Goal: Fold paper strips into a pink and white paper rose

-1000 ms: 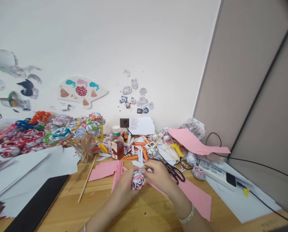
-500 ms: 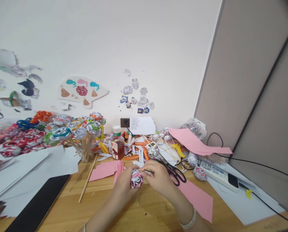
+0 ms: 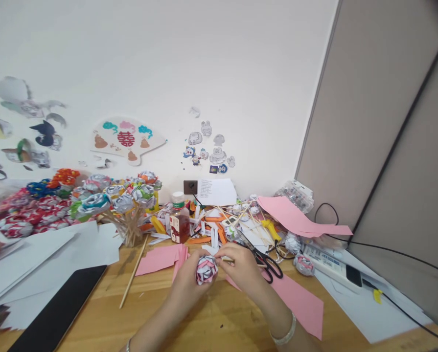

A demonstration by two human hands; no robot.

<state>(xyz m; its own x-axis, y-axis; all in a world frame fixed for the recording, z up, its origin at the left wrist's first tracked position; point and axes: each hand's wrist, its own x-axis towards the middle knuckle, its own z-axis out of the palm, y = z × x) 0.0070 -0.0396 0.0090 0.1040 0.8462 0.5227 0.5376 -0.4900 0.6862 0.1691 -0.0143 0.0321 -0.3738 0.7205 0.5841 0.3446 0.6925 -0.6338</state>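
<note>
A small paper rose [image 3: 206, 269], pink, white and grey, sits between both my hands above the wooden table [image 3: 211, 322]. My left hand [image 3: 184, 283] cups it from the left with fingers curled round it. My right hand [image 3: 241, 266] pinches its upper right edge, where a thin strip or stick pokes out. A silver bracelet is on my right wrist. Pink paper sheets [image 3: 160, 258] lie just behind and to the right of my hands.
Black scissors [image 3: 266, 261] lie right of my hands. A glue bottle [image 3: 178, 222], paper strips and skewers crowd the back. Paper roses on sticks [image 3: 123, 200] stand at the left, with white sheets [image 3: 50, 254] and a black slab [image 3: 57, 313]. A power strip [image 3: 329, 264] is at right.
The rose has been turned and shifted slightly left in my hands; more of its pink centre shows now. My hands stay in the same spot.
</note>
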